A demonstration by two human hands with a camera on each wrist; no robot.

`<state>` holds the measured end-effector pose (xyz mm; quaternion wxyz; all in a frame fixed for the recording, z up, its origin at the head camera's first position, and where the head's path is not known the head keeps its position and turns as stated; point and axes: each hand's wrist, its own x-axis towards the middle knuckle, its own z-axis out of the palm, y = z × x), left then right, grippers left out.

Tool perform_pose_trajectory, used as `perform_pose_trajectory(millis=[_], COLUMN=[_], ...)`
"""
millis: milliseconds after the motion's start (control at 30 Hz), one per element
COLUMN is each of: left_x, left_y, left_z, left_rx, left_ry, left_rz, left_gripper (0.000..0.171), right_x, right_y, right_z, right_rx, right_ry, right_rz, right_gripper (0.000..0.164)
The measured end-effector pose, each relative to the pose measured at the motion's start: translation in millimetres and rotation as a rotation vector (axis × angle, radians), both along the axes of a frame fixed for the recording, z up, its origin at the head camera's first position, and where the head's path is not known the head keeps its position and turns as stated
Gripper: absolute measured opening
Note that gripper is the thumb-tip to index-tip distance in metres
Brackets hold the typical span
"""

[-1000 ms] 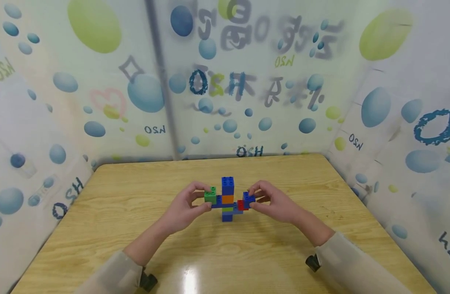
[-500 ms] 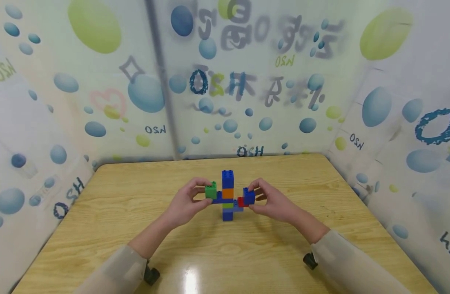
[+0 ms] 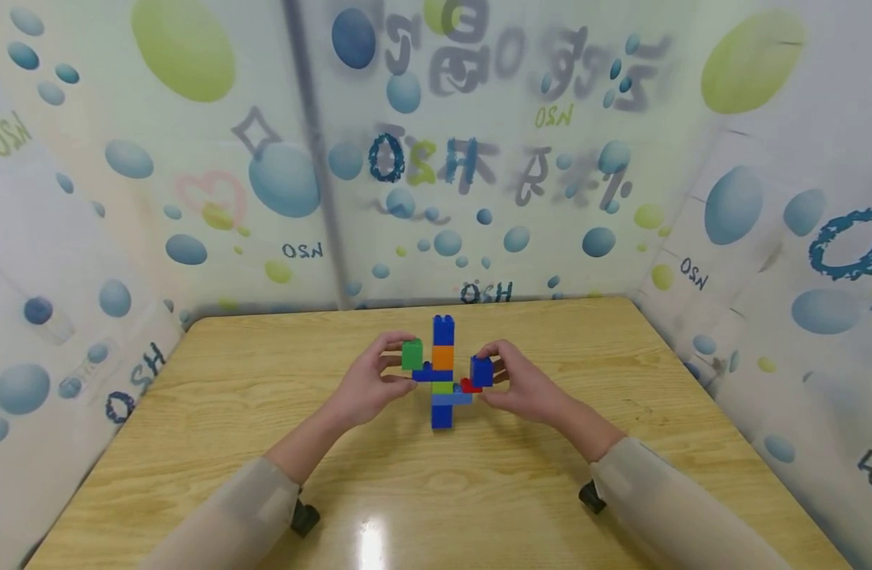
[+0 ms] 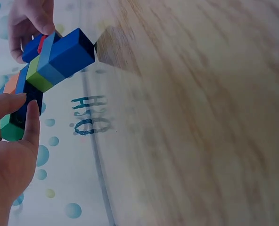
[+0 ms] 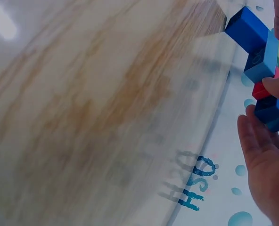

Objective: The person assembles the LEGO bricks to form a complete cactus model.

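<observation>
A toy building-block figure stands in the middle of the head view. Its column has a dark blue top, an orange block (image 3: pixel 443 358), a lime layer and a dark blue foot (image 3: pixel 441 416). My left hand (image 3: pixel 365 385) pinches the green block (image 3: pixel 411 355) and the dark blue side arm (image 3: pixel 430 375) beneath it. On the other side my right hand (image 3: pixel 525 380) grips a blue block (image 3: pixel 481 370) above a red piece (image 3: pixel 470 385), its thumb by the red piece (image 5: pixel 260 91). A light blue bar (image 3: pixel 460 399) carries that side. Whether the foot touches the table I cannot tell.
The wooden table (image 3: pixel 379 483) extends around the figure, with a patterned wall covering (image 3: pixel 436 229) behind its far edge. Dark devices sit at the left wrist (image 3: pixel 305 518) and right wrist (image 3: pixel 591 496), below pale sleeves (image 3: pixel 225 507).
The figure's top has risen in the head view and its front shows more, the studs less. Both hands moved up slightly with it, keeping their hold. The foot stays in about the same place.
</observation>
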<state>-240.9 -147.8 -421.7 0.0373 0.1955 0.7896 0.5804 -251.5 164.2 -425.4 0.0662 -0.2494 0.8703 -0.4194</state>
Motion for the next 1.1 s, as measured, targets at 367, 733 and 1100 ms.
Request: perform_pose_trajectory(millis=[367, 733, 1100], left_x=[-12.6, -26.4, -44.6], left_y=[5, 7, 6], left_z=[-2.0, -10.5, -15.4], left_rx=[-0.043, -0.175, -0.289], left_ry=[-0.049, -0.029, -0.047], left_rz=[0.041, 0.089, 0.078], left_gripper=[0.075, 0.074, 0.074], right_x=[-12.0, -27.8, -42.7], right_y=[-1, 2, 4], right_z=[-3.5, -5.6, -12.9], right_rx=[0.003, 0.060, 0.130], right_ry=[-0.050, -0.120, -0.143], right_rz=[-0.010, -0.024, -0.035], right_gripper=[0.054, 0.054, 0.057])
